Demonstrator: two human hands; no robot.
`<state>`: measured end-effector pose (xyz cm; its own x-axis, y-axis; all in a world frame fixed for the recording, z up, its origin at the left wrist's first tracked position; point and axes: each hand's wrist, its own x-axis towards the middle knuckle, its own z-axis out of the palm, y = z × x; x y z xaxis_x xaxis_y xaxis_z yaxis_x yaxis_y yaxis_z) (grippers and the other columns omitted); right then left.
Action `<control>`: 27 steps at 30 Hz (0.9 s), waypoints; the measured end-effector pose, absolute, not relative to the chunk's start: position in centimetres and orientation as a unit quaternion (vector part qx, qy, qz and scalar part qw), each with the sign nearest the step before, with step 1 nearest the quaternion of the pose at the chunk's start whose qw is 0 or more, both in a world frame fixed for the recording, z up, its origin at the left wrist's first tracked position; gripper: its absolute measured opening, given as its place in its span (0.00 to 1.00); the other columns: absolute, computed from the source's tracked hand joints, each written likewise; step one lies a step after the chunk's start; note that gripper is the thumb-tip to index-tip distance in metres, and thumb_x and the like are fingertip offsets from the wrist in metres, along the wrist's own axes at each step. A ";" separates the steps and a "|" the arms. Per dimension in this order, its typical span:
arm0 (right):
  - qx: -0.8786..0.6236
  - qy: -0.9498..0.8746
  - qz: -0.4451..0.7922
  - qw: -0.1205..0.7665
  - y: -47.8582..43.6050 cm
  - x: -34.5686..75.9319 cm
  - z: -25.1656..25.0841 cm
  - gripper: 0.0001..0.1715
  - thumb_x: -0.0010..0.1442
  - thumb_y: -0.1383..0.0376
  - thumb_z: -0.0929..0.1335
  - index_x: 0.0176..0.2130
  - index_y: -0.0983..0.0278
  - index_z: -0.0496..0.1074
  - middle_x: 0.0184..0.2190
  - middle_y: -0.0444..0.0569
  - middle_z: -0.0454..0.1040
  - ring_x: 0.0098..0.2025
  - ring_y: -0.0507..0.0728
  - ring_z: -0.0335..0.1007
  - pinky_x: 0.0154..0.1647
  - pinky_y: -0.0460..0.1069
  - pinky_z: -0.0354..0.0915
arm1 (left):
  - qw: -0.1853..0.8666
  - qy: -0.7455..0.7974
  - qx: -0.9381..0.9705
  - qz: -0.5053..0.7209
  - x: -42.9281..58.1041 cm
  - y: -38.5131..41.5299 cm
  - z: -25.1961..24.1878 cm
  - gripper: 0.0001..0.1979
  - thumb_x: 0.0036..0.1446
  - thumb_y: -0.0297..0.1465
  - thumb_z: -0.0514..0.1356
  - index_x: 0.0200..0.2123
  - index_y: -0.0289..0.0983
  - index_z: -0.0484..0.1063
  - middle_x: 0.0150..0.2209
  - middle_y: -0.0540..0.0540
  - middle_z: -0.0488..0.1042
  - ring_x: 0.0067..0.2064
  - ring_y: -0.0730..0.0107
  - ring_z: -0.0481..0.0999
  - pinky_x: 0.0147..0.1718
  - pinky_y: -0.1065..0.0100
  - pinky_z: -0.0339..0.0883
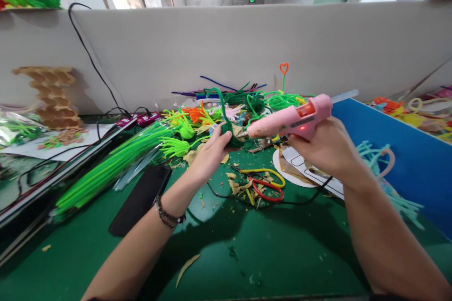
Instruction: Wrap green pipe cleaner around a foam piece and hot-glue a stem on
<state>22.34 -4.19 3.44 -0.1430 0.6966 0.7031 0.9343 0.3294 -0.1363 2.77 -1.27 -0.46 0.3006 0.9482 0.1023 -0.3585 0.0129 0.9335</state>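
Note:
My left hand [208, 154] pinches a dark green pipe cleaner piece [226, 120] whose stem curves up above my fingers. My right hand [326, 146] grips a pink hot glue gun [294, 120], its nozzle pointing left and almost touching the green piece. A clear glue stick [344, 96] juts from the gun's back. The gun's black cord [282, 203] runs under my right wrist across the green table [226, 254].
Bright green pipe cleaners [113, 164] lie in a bundle at left beside a black phone [141, 200]. Red and yellow scissors [263, 183] sit among paper scraps. Coloured pipe cleaner shapes [247, 103] pile against the white partition [226, 47]. A blue board [406, 155] stands at right.

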 end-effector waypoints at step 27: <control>-0.635 -0.733 0.055 0.237 1.2 24.5 -0.4 0.12 0.49 0.59 0.65 0.29 0.67 0.69 0.27 0.52 0.71 0.32 0.59 0.68 0.31 0.50 0.61 | 0.523 0.361 0.553 0.539 0.4 0.0 0.5 0.13 0.53 0.32 0.51 0.42 0.37 0.67 0.39 0.48 0.71 0.36 0.71 0.69 0.30 0.73 0.67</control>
<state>24.48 1.22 -0.43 -0.0806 0.9573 0.2776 0.9050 0.1870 -0.3821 0.39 -0.03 0.49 0.1586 0.9632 0.2170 -0.1646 -0.1909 0.9677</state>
